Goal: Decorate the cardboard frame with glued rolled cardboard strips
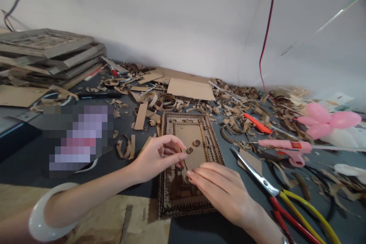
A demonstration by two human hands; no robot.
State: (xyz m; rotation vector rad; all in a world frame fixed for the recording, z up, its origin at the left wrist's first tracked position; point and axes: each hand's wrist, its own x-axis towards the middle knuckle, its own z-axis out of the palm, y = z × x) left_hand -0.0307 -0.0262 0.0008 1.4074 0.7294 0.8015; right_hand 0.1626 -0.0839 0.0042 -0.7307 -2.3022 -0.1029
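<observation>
A rectangular corrugated-cardboard frame (213, 148) with ridged borders lies in front of me, over a plain card backing. Above it, my left hand (156, 156) pinches one end of a thin brown cardboard strip (185, 163) between thumb and fingers. The strip's other end is at the fingertips of my right hand (224, 188), which are pressed together. Two small rolled cardboard coils (196, 143) rest on the backing just beyond my fingers. My hands partly cover the lower half of the frame, where darker brown pieces show.
Scissors (265, 185) with red and yellow handles and a pink glue gun (286, 145) lie right. An orange-red cutter (257, 123), pink balloon-like shape (328, 118) and curled scraps (168, 101) spread behind. Stacked frames (48, 47) stand far left, beyond a blurred purple object (80, 137).
</observation>
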